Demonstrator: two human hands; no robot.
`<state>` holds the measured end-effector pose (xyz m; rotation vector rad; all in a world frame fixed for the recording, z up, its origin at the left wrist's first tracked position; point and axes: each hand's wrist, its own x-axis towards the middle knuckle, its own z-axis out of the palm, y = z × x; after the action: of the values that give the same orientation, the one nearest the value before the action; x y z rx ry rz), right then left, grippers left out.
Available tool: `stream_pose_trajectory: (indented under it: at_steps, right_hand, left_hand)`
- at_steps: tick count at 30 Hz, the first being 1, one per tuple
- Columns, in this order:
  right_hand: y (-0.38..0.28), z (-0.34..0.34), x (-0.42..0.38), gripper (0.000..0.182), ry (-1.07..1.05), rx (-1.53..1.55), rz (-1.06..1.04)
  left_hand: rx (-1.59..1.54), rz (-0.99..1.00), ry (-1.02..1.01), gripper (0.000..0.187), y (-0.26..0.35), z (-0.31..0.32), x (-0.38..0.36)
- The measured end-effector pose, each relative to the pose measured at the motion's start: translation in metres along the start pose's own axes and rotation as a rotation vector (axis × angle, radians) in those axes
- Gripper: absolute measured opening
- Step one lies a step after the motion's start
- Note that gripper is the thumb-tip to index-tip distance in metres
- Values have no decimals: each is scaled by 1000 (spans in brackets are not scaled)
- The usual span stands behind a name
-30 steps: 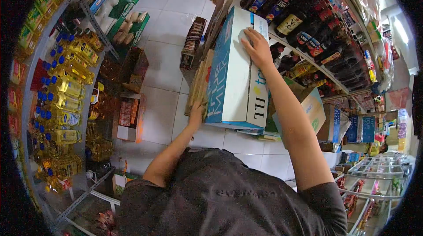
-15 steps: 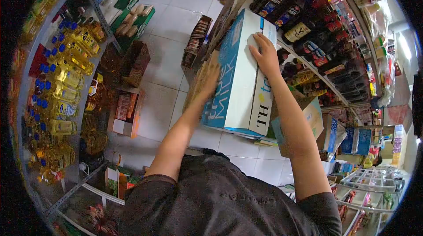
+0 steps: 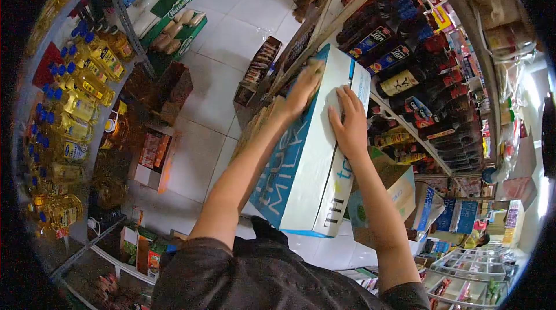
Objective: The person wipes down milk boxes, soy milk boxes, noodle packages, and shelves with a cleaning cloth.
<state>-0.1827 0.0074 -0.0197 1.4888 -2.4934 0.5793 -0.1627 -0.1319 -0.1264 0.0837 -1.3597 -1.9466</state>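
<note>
A large blue-and-white milk carton (image 3: 313, 153), printed "MILK" on its blue side and "TH" on its white face, lies lengthwise before me, its near end close to my body. My right hand (image 3: 350, 124) rests on the white face, palm down with the fingers stretched out and open. Against the far part of the blue side is my left hand (image 3: 304, 90); its fingertips blur, but the fingers look extended rather than closed. The carton's underside is hidden.
Shelves with dark sauce bottles (image 3: 399, 81) run along the right, beside a wooden post (image 3: 330, 20). Cooking oil bottles (image 3: 87, 87) line the left rack. A narrow box of packets (image 3: 258, 72) sits on the tiled floor (image 3: 202, 119). An opened cardboard box (image 3: 388, 194) stands right of the carton.
The carton has shifted toward my body. My left hand has moved forward along its blue side to the far part, while my right hand stays on the white face.
</note>
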Motion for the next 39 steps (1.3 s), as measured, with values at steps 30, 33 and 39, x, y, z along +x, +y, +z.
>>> stream_pose_trajectory:
  at_steps: [30,33,39]
  right_hand:
    - [4,3,5,44,-41,22,-34]
    - [3,4,4,43,-50,21,-22]
    - [2,4,5,42,-62,39,-16]
  left_hand:
    - [778,-324,25,49,-41,-86,-245]
    - [519,-535,200,48,-52,-90,-254]
    - [377,-447,50,57,-202,-148,-158]
